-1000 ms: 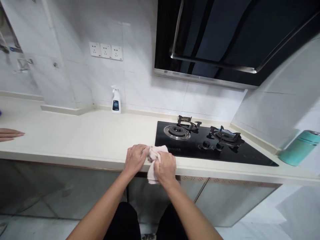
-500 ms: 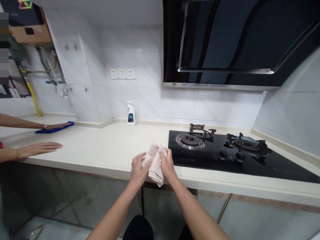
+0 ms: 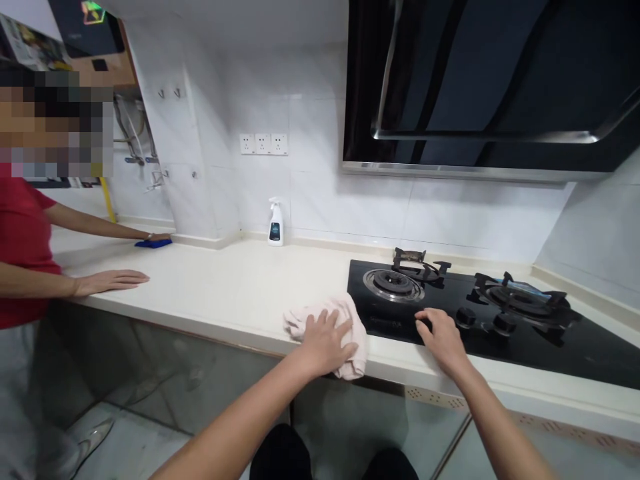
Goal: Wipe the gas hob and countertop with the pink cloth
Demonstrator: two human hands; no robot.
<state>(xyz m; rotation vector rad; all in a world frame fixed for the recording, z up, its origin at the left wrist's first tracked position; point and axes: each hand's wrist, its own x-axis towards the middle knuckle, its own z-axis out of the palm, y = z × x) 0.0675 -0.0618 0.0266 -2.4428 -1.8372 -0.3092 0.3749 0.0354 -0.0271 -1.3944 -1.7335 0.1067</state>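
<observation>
A pale pink cloth lies on the cream countertop at its front edge, just left of the black gas hob. My left hand presses flat on the cloth with fingers spread. My right hand rests on the front left part of the hob's glass, fingers apart and slightly curled, holding nothing. The hob's left burner and two knobs lie just beyond that hand.
A person in a red top stands at the left, one hand flat on the counter, the other on a blue cloth. A white spray bottle stands by the wall. A black range hood hangs over the hob.
Both hands held the bunched cloth above the counter edge; now the cloth lies on the counter under my left hand, and my right hand has let go and moved right onto the hob.
</observation>
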